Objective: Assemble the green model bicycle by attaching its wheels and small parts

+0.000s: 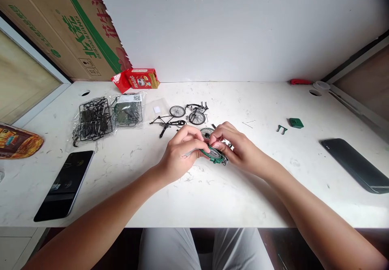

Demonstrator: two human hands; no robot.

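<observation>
Between my two hands, low over the white table, is a small green model bicycle (215, 155) with thin spoked wheels. My left hand (181, 153) pinches its left side, thumb and fingertips at the green rim. My right hand (235, 145) is closed on the upper right part of it, and the fingertips of both hands nearly meet. The fingers cover much of the model. Just beyond the hands lie black model bicycle parts: a frame (165, 123), a loose wheel (177, 111) and another part with a wheel (197, 117).
Plastic bags of black parts (94, 120) and green parts (128, 111) lie left, near a red box (142, 78). A phone (65, 185) is at front left. A dark case (355, 164), a green block (296, 123) and a small green bracket (282, 129) lie right.
</observation>
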